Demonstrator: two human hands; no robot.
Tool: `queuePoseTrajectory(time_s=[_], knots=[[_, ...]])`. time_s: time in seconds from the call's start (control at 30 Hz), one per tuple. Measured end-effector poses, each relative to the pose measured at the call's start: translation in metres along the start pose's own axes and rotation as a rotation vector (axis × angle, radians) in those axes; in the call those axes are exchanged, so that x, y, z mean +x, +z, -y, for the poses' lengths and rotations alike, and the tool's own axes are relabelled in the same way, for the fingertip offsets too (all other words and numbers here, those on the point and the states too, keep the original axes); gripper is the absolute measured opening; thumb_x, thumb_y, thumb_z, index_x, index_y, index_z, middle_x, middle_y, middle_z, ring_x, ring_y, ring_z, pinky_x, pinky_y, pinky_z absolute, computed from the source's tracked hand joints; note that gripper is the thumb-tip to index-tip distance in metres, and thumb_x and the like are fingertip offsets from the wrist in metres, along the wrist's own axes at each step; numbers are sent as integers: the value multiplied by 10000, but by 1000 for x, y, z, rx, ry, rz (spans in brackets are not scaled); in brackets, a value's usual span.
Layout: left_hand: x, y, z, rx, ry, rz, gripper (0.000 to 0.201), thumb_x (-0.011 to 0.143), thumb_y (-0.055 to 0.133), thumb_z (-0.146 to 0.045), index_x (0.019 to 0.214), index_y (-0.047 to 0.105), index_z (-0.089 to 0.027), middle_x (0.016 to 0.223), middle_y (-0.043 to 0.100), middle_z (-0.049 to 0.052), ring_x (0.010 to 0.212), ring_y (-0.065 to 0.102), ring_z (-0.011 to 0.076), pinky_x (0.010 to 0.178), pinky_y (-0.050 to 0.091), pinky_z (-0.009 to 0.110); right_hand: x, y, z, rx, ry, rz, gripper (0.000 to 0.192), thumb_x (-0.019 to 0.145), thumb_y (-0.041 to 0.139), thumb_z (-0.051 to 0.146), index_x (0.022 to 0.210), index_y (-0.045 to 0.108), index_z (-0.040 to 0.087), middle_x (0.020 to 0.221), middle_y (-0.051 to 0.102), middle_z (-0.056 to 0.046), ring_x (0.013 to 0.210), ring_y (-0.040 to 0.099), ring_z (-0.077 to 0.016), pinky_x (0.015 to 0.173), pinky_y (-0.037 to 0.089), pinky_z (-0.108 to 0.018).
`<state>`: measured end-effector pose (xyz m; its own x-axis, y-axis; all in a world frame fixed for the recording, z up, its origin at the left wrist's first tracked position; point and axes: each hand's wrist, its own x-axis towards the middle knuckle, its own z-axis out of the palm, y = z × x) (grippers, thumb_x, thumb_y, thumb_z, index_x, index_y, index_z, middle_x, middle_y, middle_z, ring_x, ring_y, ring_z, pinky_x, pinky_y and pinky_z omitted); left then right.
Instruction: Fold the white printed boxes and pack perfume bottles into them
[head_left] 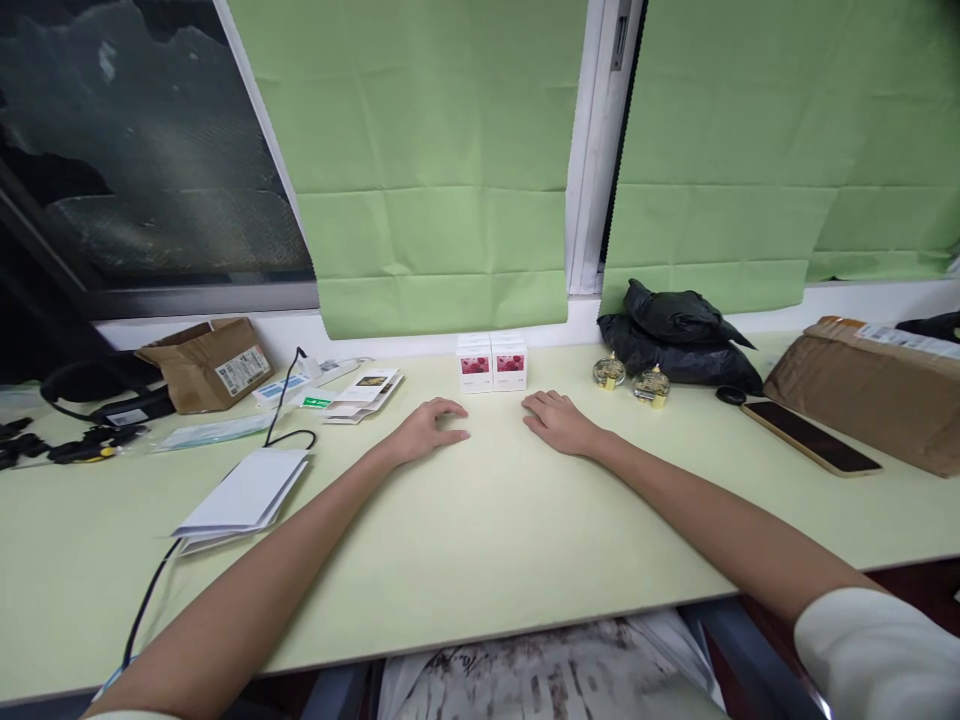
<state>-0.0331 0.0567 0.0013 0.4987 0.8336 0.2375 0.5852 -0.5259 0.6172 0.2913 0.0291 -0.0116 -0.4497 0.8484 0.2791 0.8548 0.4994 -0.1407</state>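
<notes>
Hands are resting open and empty on the counter (480, 540), left hand (427, 428) and right hand (559, 420) just short of two boxes (492, 362) by the wall; these look light, stiff, best gripped by their sides.

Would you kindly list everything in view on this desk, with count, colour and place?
boxes: two, white with red pictures, side by side at the back centre
bottles: two, small, clear and gold, right of the boxes
bag: one, black, behind the bottles
phone: one, dark, face up, right
parcel: one, brown, far right
carton: one, brown, open, back left
leaflets: a few, white, left of the boxes
papers: small stack, white, front left
cable: one, black, across the papers
headphones: one, black, far left
desk: one, pale green
left hand: flat on the desk, empty
right hand: flat on the desk, empty
</notes>
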Motion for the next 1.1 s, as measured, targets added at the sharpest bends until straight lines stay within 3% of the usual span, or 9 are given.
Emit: queuePoseTrajectory(time_s=[0.17,0.3,0.43,0.53,0.6,0.77,0.93,1.1], knots=[[1,-7,1,-14,-11,62,594,783,779,-651,1240,733,-275,1378,667,74,1269,634,285,1157,465,423,1,2,-3,-4,3,7,378,1103,436,381,1384,596,187,1413,628,-163,1262,553,-314,1053,417,-461],[-1,-29,10,64,-47,64,519,849,713,-593,1253,720,-266,1338,702,68,1204,665,272,1092,516,399,1,3,-4,-12,4,6,372,1103,440,381,1386,592,194,1415,627,-158,1263,556,-312,1048,420,-452],[-9,-55,25,557,-147,-269,402,959,567,-448,1274,699,-236,1386,658,127,1319,562,358,1148,431,529,1,4,-3,-14,1,5,368,1106,427,377,1381,592,196,1417,627,-157,1270,551,-314,1050,415,-456],[-15,-64,37,788,-341,-509,527,984,510,-432,1446,576,-186,1495,550,205,1382,476,428,1120,416,596,1,3,-3,-13,1,9,372,1108,410,382,1369,596,193,1417,627,-155,1254,556,-319,1040,420,-463],[-18,-64,45,821,-461,-567,649,989,490,-486,1530,470,-129,1546,486,257,1407,445,458,1120,401,617,1,3,-3,-14,2,11,374,1108,406,381,1369,594,191,1416,627,-154,1248,559,-320,1037,422,-464],[-18,-60,64,786,-616,-554,841,1011,346,-602,1613,298,-17,1555,465,336,1446,415,520,1170,289,678,0,3,-3,-18,-1,10,382,1109,399,384,1376,589,188,1405,630,-158,1253,557,-316,1035,427,-459],[-16,-63,67,805,-728,-417,761,1006,288,-612,1418,555,-30,1421,582,348,1357,514,551,1179,209,706,1,5,-4,-15,-5,10,383,1106,403,377,1375,594,183,1400,628,-167,1251,555,-317,1036,428,-466],[-15,-65,66,800,-734,-456,831,962,328,-703,1376,566,-22,1390,588,379,1360,513,551,1167,197,721,2,6,-4,-15,-7,12,375,1102,409,373,1363,604,185,1391,633,-163,1254,555,-316,1041,426,-465]])
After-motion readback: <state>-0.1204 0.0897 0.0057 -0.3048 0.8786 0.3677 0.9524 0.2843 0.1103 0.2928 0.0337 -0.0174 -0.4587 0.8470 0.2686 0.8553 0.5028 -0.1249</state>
